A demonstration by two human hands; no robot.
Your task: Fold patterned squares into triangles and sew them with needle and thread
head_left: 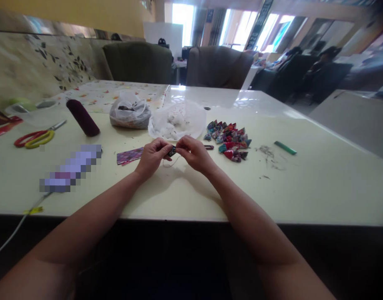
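Observation:
My left hand (153, 156) and my right hand (194, 153) meet over the middle of the cream table (304, 183). Both pinch a small dark patterned fabric piece (172, 151) between the fingertips, and a thin pale thread (170, 163) hangs from it onto the table. Just left of my hands lies a flat strip of purple patterned fabric (129, 156). To the right sits a pile of several small colourful fabric triangles (229, 140). Behind my hands lies a clear plastic bag with white stuffing (176, 121).
A second plastic bag with dark contents (129, 111), a maroon thread spool (82, 117) and red-and-yellow scissors (37, 137) lie at the left. A green stick (285, 147) and dark scraps (268, 156) lie at the right. Armchairs (218, 66) stand beyond the table.

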